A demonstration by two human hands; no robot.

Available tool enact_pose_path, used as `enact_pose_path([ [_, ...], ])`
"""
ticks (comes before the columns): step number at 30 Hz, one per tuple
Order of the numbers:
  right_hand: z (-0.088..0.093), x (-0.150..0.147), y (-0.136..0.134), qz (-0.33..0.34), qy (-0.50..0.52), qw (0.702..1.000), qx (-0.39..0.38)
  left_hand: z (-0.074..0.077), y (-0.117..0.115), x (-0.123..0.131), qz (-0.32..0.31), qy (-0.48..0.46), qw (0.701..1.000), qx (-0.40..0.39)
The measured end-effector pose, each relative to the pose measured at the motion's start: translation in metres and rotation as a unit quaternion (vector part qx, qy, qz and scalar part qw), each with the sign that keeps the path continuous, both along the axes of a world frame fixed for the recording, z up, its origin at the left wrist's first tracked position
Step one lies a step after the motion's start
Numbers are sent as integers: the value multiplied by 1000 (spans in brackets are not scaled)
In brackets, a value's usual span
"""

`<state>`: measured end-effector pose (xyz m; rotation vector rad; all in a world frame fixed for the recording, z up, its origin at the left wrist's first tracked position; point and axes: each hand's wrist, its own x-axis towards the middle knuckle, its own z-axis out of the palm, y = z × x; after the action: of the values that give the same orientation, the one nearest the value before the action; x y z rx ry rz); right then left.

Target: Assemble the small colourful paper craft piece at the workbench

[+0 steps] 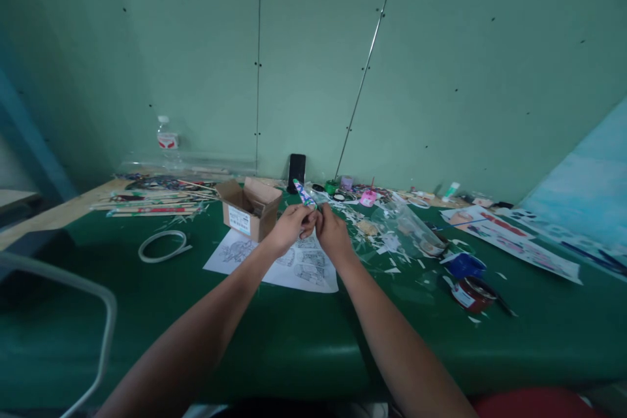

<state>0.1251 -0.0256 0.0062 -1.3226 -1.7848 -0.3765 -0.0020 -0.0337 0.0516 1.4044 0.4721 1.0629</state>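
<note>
In the head view, both hands meet over a printed sheet (279, 274) with black line drawings. My left hand (290, 225) is closed on the lower end of a narrow patterned strip (304, 194), white with blue-purple and green marks, which points up and away to the left. Close against it, my right hand (334, 234) has its fingers bent and pressed together at the base of the strip. Whatever sits between the right fingers is hidden. An open cardboard box (249, 210) stands just left of my hands, on the sheet's back edge.
Behind my hands a black phone (296, 168) leans upright. Thin sticks (151, 202) and a clear tube ring (164, 247) lie left. Paper scraps (389, 241), a dark red jar (473, 294), a blue container (464, 266) and a painted sheet (514, 241) are right.
</note>
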Motion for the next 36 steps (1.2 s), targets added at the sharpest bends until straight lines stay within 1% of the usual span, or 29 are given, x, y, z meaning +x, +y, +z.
enact_pose_path([
  [6, 1, 2, 0, 4, 10, 1000, -20, -5, 2, 1, -7, 22, 1000, -5],
  [10, 2, 2, 0, 6, 14, 999, -33, -3, 1, 0, -26, 41, 999, -23],
  [14, 3, 3, -1, -8, 25, 998, -48, -1, -2, 2, -44, 49, 997, -32],
  [18, 3, 2, 0, -23, 38, 998, -45, 0, -5, 3, -51, 46, 997, -46],
  [23, 3, 1, -2, -19, 56, 997, -42, 1, -7, 3, -55, 52, 996, -54],
  [25, 3, 4, 0, -18, 77, 996, -44, -3, -10, 6, -78, 87, 992, -38],
  [27, 5, 10, 4, -23, 120, 991, -48, -9, -14, 11, -126, 143, 982, -12],
  [29, 8, 17, 9, -21, 185, 982, -41, -16, -18, 17, -164, 181, 970, 21],
  [31, 11, 24, 14, 15, 261, 965, -17, -21, -19, 21, -164, 204, 964, 50],
  [32, 13, 26, 16, 43, 300, 953, -15, -23, -19, 21, -153, 213, 963, 61],
  [34, 16, 27, 16, 109, 381, 917, -42, -23, -16, 20, -120, 224, 964, 79],
  [36, 18, 25, 12, 183, 447, 871, -96, -22, -11, 15, -87, 228, 965, 95],
])
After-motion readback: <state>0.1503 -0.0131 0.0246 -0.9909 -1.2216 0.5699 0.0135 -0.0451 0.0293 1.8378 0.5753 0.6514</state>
